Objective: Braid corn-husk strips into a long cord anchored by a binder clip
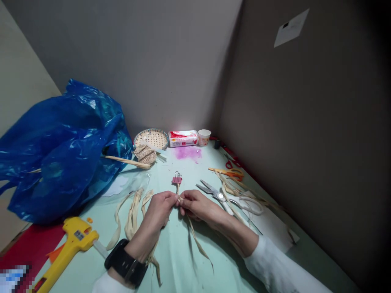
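A pink binder clip [176, 179] grips the far end of a narrow strand of dried corn husk [178, 189] at the middle of the table. Just below the clip, my left hand [161, 205] pinches the strand between thumb and forefinger. My right hand [195, 203] pinches it from the other side, fingertips touching the left ones. One loose husk tail [200, 246] trails below my right hand, and another hangs under my left wrist. Flat husk strips [133, 213] lie to the left of my left hand. The exact crossing of the strands is hidden by my fingers.
A yellow glue gun [71, 244] lies at left, below a blue plastic bag [73, 150]. White-handled scissors [220, 197], orange scissors [232, 173] and more husks are on the right. A woven basket [156, 139], twine ball [145, 154], tissue pack [183, 139] and paper cup [204, 138] stand along the wall.
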Demonstrator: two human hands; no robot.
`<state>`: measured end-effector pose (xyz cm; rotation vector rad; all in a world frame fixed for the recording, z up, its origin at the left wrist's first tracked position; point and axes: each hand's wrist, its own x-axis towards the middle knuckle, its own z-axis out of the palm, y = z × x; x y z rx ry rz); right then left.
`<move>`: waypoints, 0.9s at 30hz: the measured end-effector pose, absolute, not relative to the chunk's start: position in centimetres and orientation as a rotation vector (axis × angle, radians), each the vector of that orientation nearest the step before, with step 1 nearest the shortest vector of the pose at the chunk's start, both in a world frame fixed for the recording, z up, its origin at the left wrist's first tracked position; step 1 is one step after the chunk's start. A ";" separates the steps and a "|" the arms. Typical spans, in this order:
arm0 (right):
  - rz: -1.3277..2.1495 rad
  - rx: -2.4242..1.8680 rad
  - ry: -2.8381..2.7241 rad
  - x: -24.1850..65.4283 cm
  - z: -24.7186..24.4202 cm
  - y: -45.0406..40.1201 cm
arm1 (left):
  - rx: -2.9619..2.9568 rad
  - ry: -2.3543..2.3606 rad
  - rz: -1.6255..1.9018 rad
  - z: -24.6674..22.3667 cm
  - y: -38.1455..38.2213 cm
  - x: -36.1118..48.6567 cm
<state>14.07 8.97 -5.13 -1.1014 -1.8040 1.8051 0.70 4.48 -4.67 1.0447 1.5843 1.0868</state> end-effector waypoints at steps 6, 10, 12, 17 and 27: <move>1.635 -1.148 -1.885 14.1 -5.3 8.8 | 0.953 1.522 1.128 -5.0 4.8 0.6; 1.526 -1.160 -1.939 14.0 -5.5 8.7 | 0.919 1.517 1.137 -5.2 4.8 0.7; 1.480 -1.158 -1.961 14.0 -5.6 8.7 | 0.909 1.520 1.133 -5.3 4.9 0.7; 1.413 -1.109 -2.003 13.8 -5.8 8.6 | 0.869 1.510 1.115 -5.4 5.2 0.4; 1.316 -1.093 -2.000 13.6 -5.4 8.4 | 0.806 1.400 1.147 -5.1 5.4 0.0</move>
